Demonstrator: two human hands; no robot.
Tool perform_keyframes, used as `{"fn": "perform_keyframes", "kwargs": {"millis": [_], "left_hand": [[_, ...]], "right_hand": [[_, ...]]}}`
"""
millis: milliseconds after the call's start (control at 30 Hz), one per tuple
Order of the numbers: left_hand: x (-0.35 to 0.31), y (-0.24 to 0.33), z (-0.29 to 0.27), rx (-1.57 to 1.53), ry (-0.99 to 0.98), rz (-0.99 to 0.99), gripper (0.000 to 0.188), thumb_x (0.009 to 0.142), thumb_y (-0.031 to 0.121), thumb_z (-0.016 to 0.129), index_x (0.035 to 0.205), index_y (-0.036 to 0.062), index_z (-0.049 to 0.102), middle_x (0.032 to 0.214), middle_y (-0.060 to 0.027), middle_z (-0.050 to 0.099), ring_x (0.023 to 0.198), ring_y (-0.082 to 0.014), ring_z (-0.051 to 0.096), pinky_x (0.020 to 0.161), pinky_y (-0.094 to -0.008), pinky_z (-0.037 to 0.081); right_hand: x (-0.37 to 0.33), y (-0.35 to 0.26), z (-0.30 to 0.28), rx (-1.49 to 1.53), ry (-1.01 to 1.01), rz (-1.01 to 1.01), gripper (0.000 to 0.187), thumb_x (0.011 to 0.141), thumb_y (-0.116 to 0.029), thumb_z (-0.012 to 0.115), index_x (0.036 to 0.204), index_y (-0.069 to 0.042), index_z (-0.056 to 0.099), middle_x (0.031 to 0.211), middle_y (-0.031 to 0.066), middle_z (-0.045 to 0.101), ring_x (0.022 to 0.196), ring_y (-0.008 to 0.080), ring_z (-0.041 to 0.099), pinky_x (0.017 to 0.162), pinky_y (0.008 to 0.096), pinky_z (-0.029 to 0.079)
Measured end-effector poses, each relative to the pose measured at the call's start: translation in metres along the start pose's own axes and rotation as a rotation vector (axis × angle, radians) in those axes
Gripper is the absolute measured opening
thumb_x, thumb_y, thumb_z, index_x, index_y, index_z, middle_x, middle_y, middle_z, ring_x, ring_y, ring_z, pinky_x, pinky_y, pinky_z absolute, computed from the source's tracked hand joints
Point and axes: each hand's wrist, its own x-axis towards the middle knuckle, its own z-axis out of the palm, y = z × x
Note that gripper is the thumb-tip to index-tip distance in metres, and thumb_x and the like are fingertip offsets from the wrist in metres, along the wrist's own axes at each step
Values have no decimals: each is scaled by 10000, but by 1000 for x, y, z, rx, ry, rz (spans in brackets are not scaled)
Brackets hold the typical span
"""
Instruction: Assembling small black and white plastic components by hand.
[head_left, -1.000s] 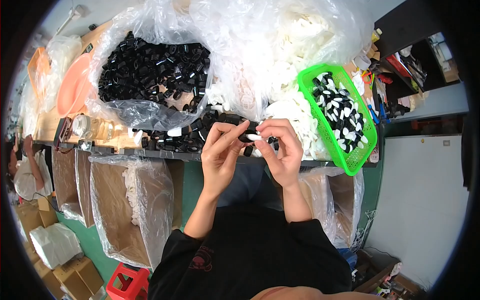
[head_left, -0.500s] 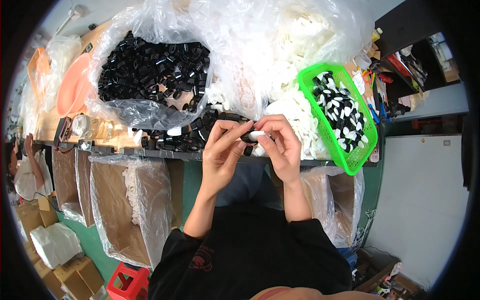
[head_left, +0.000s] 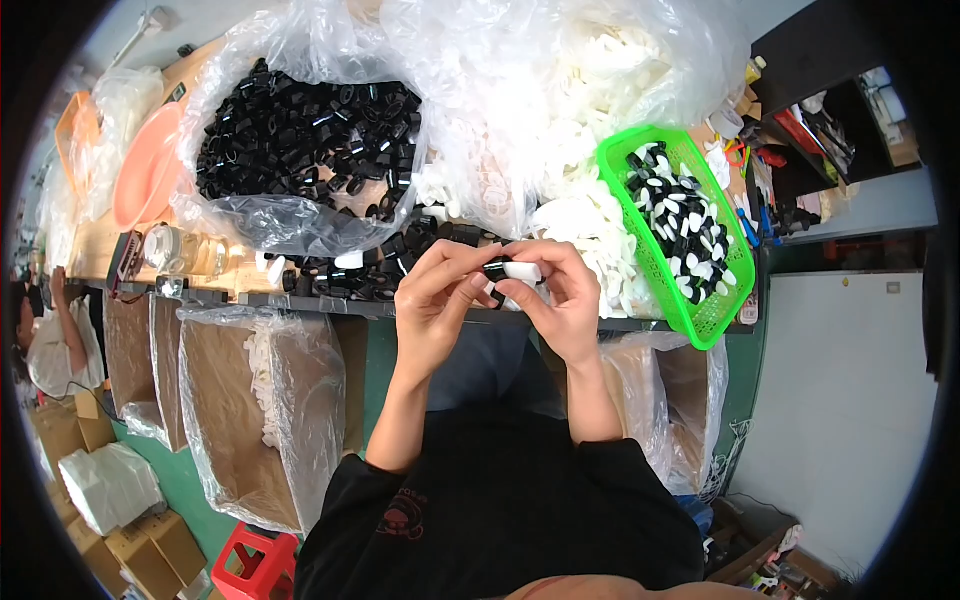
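Above the table's near edge, my left hand [head_left: 435, 305] pinches a small glossy black plastic piece [head_left: 493, 268] between thumb and fingers. A white oval plastic piece [head_left: 522, 271] sits against its right side, gripped by the thumb and fingers of my right hand [head_left: 566, 305]. The two parts touch; I cannot tell how far one sits inside the other. Just beneath them another black bit shows between the hands, partly hidden by the fingers. Loose black pieces [head_left: 372, 275] lie left of my left hand, and a heap of white pieces [head_left: 590, 235] lies beyond my right.
A clear plastic bag [head_left: 300, 228] full of black pieces lies open at the back left. On the right stands a green basket [head_left: 690, 325] of mixed black and white pieces. A glass jar [head_left: 165, 250] and pink basin [head_left: 140, 185] are farther left. Plastic-lined boxes [head_left: 230, 420] stand below the table.
The white piece has turned level and lined up against the black one. My left hand has shifted slightly left, and the fingers of both hands have rearranged around the parts.
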Motion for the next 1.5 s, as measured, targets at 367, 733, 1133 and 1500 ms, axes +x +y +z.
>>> {"fn": "perform_keyframes", "kwargs": {"millis": [367, 733, 1133, 1500], "left_hand": [[1, -2, -2, 255, 39, 155, 321, 893, -85, 596, 1206, -25, 634, 919, -63, 603, 796, -114, 582, 733, -228, 488], [3, -12, -10, 72, 22, 140, 105, 923, -26, 605, 1025, -38, 583, 951, -75, 578, 807, -124, 553, 721, -246, 475], [-9, -12, -10, 437, 195, 187, 81, 936, 15, 596, 865, -12, 569, 902, -104, 585, 783, -201, 549, 701, -289, 442], [-3, -14, -5, 268, -28, 158, 121, 904, 67, 665, 930, -23, 588, 873, -107, 615, 786, -189, 578, 702, -287, 454]], "right_hand": [[-2, 2, 2, 23, 9, 54, 380, 811, 71, 765, 1118, 22, 545, 1105, 160, 656, 1014, 201, 646, 866, 302, 529], [-4, -2, 8, 19, 43, -80, 451, 787, 107, 768, 1094, -18, 462, 1062, 184, 660, 1040, 237, 658, 892, 331, 540], [-8, -2, 8, 104, 126, -1, 302, 823, 91, 744, 1046, 28, 552, 1087, 212, 674, 998, 220, 664, 888, 323, 543], [-4, 0, 3, 145, 51, 3, 198, 830, 79, 733, 1004, 52, 643, 1092, 198, 668, 1014, 230, 654, 909, 331, 514]]}}
